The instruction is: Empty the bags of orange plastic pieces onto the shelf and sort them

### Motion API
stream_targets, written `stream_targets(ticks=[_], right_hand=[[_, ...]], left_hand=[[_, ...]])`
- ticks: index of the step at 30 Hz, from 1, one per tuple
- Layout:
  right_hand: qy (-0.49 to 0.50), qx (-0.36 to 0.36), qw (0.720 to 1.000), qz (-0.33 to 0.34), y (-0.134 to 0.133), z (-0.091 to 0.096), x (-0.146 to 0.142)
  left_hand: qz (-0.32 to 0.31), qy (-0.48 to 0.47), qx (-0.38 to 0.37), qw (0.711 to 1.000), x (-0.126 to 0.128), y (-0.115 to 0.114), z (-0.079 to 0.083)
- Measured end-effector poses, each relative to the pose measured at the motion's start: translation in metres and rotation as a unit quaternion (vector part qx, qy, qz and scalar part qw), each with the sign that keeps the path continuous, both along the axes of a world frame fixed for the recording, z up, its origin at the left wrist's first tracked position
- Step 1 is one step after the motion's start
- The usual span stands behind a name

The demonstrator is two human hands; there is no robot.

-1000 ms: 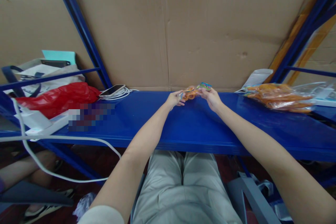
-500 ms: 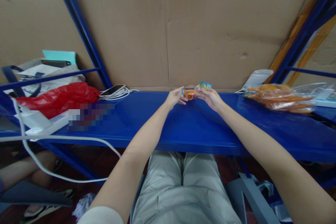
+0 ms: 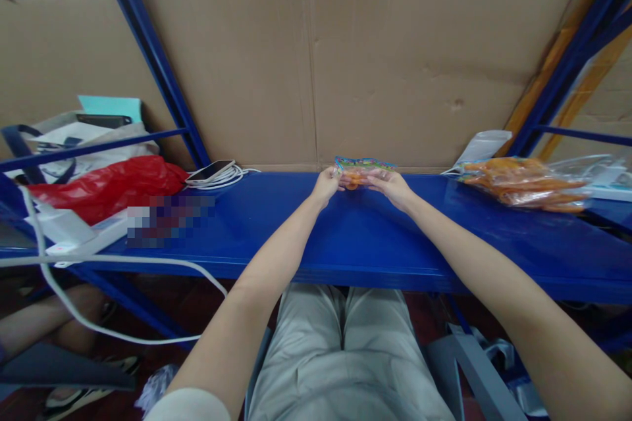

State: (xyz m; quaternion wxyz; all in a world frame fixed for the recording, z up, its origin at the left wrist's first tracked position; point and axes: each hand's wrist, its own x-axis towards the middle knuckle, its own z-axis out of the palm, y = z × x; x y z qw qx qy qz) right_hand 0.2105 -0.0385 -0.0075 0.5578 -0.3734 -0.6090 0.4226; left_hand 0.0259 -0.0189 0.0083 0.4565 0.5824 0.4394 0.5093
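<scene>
A small clear packet [image 3: 363, 168] with a green and blue printed top and orange pieces inside is held between both hands above the back of the blue shelf [image 3: 345, 237]. My left hand [image 3: 326, 185] pinches its left end with closed fingers. My right hand [image 3: 392, 184] grips its right end, fingers closed along the packet's lower edge. The packet is stretched out flat, its printed strip facing up.
A clear bag of orange items [image 3: 523, 181] lies at the right, a white pouch [image 3: 481, 145] behind it. A phone on coiled white cable [image 3: 212, 172], a red plastic bag [image 3: 108, 187] and a tote bag [image 3: 74, 138] sit at the left. Cardboard [image 3: 370, 59] backs the shelf.
The packet was bunched up between my fingers; now both hands have pulled it out flat and wide, the left hand drawing slightly away from the right.
</scene>
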Motion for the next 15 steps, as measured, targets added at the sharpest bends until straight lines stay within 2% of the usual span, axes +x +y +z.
stream_targets(ticks=[4,8,12,15], right_hand=[[0.004,0.04,0.999,-0.035,0.0049,-0.0008,-0.0028],[0.03,0.086,0.994,-0.066,0.0074,0.0016,-0.007],[0.041,0.11,0.99,-0.08,0.0077,0.0035,-0.0083],[0.041,0.121,0.989,-0.08,0.0061,0.0048,-0.0066]], left_hand=[[0.003,-0.012,0.026,1.0,0.0023,0.0011,-0.0009],[0.004,-0.025,0.085,0.996,0.0064,0.0014,-0.0021],[-0.005,-0.035,0.149,0.988,0.0091,0.0012,-0.0006],[-0.022,-0.029,0.161,0.986,0.0077,0.0007,0.0005]])
